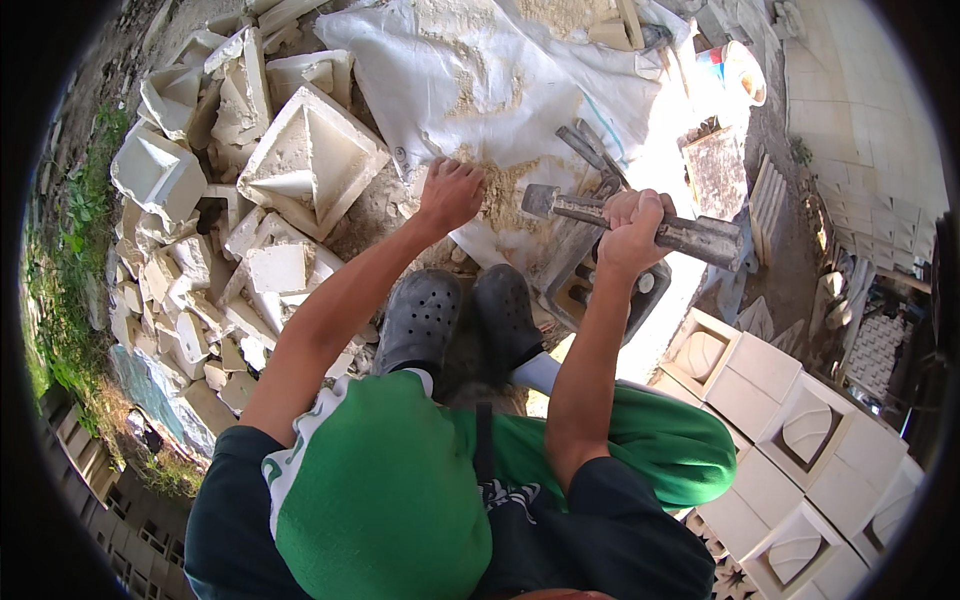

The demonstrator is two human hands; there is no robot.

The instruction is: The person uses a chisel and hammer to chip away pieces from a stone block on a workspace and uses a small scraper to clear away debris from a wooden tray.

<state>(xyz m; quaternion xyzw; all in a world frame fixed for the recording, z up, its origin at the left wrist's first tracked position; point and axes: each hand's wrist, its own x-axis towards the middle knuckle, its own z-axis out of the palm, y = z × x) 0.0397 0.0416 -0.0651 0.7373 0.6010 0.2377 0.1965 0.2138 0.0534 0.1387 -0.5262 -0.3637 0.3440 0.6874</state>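
Observation:
In my right hand [636, 228] is a long, dusty tool [700, 238], with a flat metal end pointing left and a thicker end at the right. The fist wraps round its middle. My left hand [452, 195] is low over the edge of a white sheet [400, 75], fingers curled downward; whatever they hold, if anything, is hidden. Just left of that hand lies a square, pale block [312, 165] with a hollow, divided face. Below the tool, partly behind my right forearm, is a dark mould-like frame [572, 290] with openings.
Broken pale blocks [195, 290] are heaped at the left. Sandy powder [500, 200] covers part of the sheet. Stacked patterned blocks [765, 385] stand at the lower right. A bucket [742, 75] lies at the upper right, and dark metal bars [588, 148] rest ahead of my right hand.

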